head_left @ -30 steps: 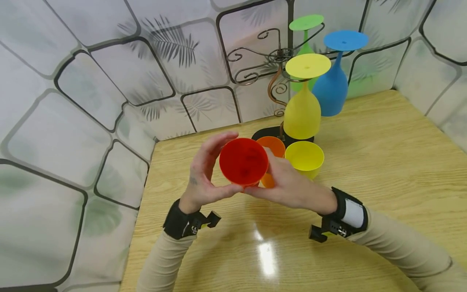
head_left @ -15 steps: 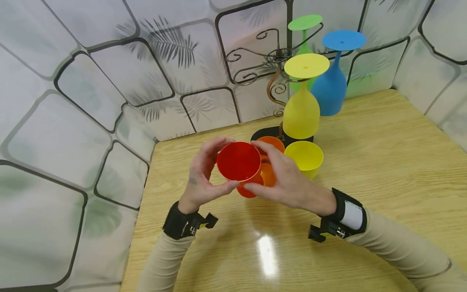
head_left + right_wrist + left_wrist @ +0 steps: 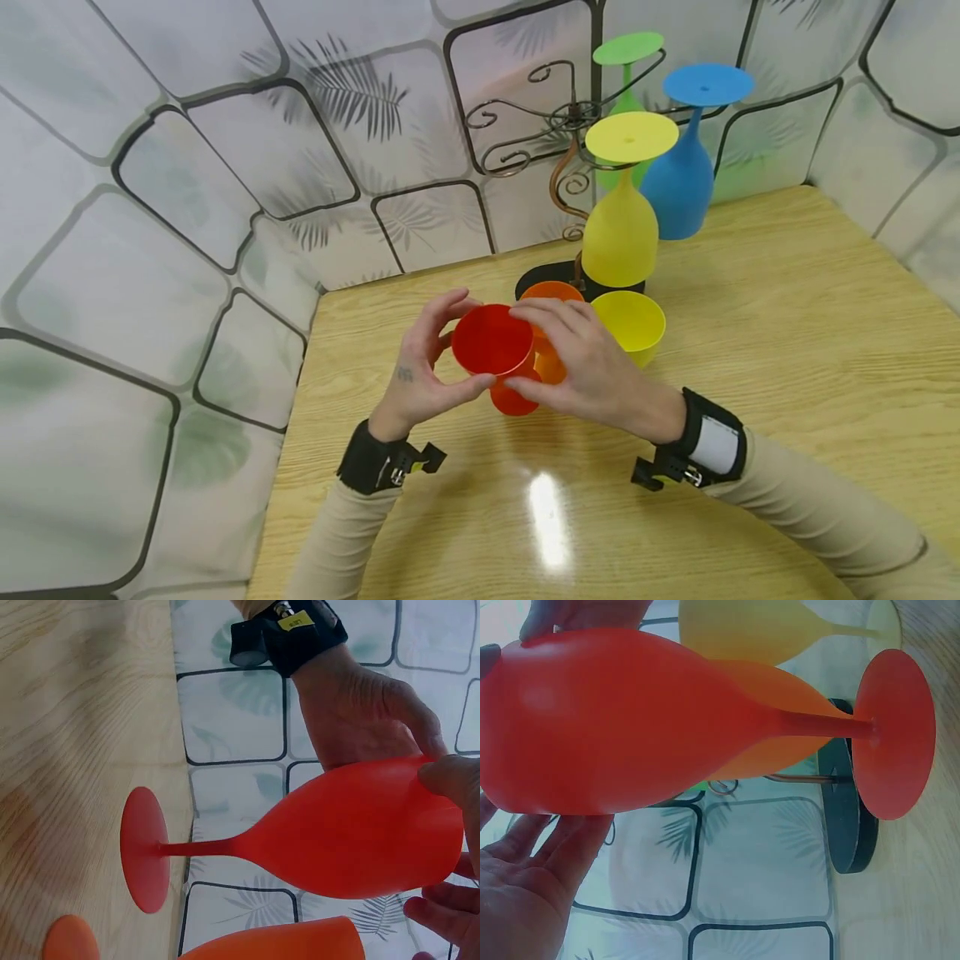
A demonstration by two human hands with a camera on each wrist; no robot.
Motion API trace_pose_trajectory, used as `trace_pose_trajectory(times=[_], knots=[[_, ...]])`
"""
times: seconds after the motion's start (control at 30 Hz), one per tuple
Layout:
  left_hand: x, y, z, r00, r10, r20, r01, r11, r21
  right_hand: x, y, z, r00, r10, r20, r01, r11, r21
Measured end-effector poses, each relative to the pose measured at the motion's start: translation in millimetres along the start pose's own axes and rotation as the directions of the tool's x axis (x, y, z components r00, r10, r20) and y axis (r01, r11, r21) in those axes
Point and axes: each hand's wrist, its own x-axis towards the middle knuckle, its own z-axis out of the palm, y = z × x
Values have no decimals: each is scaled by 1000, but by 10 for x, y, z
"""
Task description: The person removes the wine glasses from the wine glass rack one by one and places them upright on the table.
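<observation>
A red plastic goblet (image 3: 493, 340) is upright between my two hands. On its left, my left hand (image 3: 427, 367) curls round the bowl, thumb at the front near the rim. My right hand (image 3: 592, 367) holds the bowl from the right, fingers at the far rim and thumb in front. Below the bowl, the goblet's thin stem and round foot (image 3: 894, 735) show in the left wrist view; whether the foot touches the table I cannot tell. Just behind and to the right stands an orange goblet (image 3: 551, 362), partly hidden by my right hand.
An upright yellow goblet (image 3: 630, 323) stands right of the orange one. Behind, a scrolled metal rack (image 3: 576, 117) on a black base (image 3: 847, 817) carries hanging goblets: another yellow (image 3: 621, 233), a blue (image 3: 678, 183) and a green (image 3: 628, 50). Patterned walls enclose the wooden table (image 3: 420, 533).
The red goblet has come down, away from the head camera, and its foot now shows below the bowl. My right fingers have shifted over the far rim.
</observation>
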Motion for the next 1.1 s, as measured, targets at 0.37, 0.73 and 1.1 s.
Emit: trace_pose_trajectory(times=[0.37,0.73,1.1], knots=[[-85,-124,-3,997,-74,21,72,995,70,-11,64,89,998,-19,52,26,990,-137],[-167,-233,11,993,-116,21,114,990,82,-19,89,148,994,18,105,5,977,-214],[-173,-321,18,989,-146,11,144,984,100,-19,74,210,991,77,108,-49,969,-241]])
